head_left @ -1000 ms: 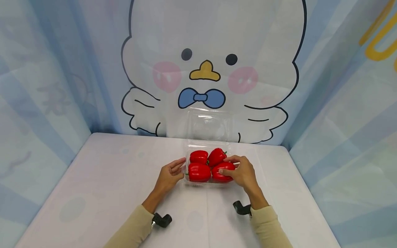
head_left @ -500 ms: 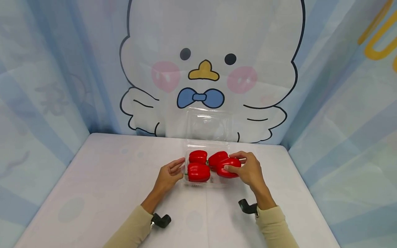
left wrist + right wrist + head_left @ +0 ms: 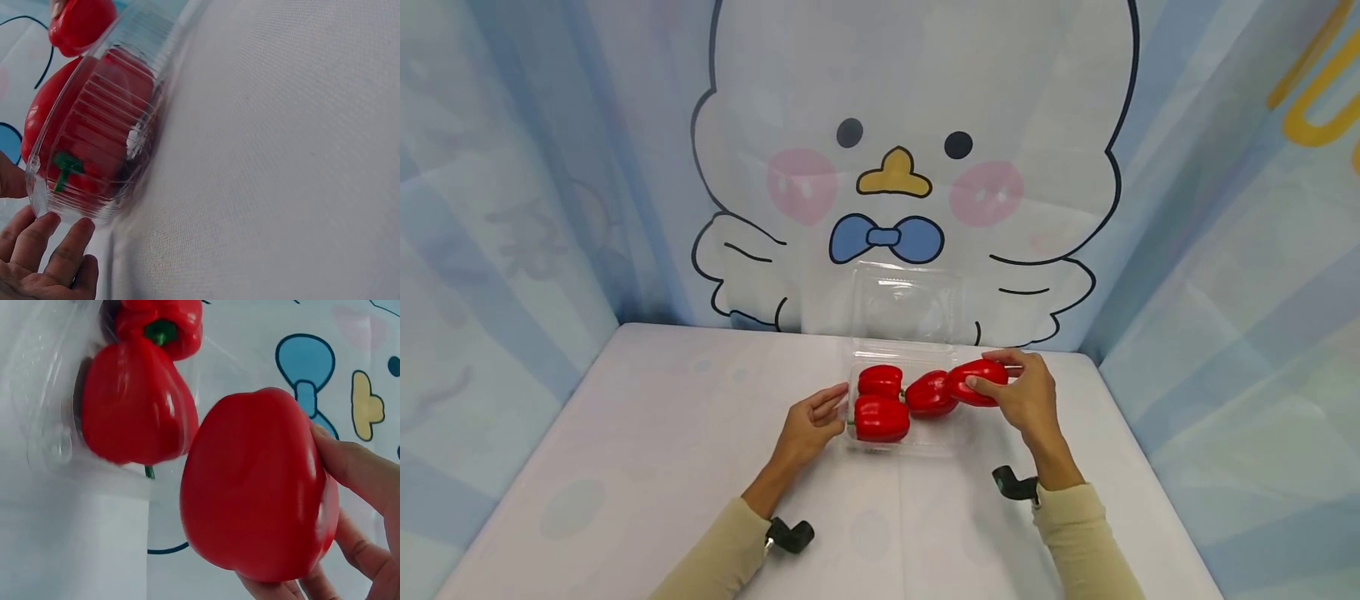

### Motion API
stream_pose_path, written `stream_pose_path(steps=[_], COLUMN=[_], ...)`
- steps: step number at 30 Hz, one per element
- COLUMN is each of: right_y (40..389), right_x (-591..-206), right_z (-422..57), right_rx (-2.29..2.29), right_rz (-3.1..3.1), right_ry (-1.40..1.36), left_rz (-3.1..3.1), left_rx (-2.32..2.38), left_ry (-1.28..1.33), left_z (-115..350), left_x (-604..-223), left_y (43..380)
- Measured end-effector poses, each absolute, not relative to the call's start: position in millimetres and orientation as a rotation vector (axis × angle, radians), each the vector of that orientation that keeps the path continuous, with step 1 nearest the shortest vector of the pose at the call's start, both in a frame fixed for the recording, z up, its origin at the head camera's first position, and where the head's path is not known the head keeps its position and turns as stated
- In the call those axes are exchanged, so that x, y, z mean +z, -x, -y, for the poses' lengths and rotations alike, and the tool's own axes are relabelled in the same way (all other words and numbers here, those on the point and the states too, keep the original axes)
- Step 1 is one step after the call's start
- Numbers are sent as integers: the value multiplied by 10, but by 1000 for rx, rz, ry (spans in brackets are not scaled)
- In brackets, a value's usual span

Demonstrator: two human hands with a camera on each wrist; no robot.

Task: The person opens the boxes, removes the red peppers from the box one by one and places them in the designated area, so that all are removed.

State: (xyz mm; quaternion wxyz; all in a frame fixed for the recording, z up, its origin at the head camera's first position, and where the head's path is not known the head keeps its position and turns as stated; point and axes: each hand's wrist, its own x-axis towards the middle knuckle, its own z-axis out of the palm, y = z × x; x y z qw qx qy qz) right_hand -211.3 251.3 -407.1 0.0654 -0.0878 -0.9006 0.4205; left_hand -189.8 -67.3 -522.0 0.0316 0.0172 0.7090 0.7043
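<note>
A clear hinged plastic clamshell container (image 3: 925,446) lies on the table with its lid raised. Inside are three glossy red bell peppers: a near-left one (image 3: 881,419), a back-left one (image 3: 878,381) and one lying to the right (image 3: 929,395). My right hand (image 3: 1028,396) grips another red bell pepper (image 3: 262,487) between thumb and fingers, raised over the container's back right corner. At the left end, my left hand (image 3: 808,429) holds the container's edge; in the left wrist view its thumb and fingertips (image 3: 78,234) meet the rim corner.
The transparent lid (image 3: 906,304) leans up against the cartoon-printed backdrop (image 3: 1037,83). Pale cloth covers the table (image 3: 700,458), and curtains hang close on both sides. A black camera mount sits on each wrist.
My right hand has lifted its pepper from the container's front right, up and to the right. The back-right pepper has rolled forward. My left hand stays put.
</note>
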Motion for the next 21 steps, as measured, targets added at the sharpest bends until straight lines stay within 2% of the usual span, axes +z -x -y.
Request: stream_pose_path(steps=[21], right_y=[2383], right_x=[-4408], right_z=[-2907], right_rx=[1262], right_rz=[2531], right_ry=[487], left_rz=[-2199], left_rx=[2160], left_ry=[-83], left_z=[673], left_x=[-5215], left_y=[1881])
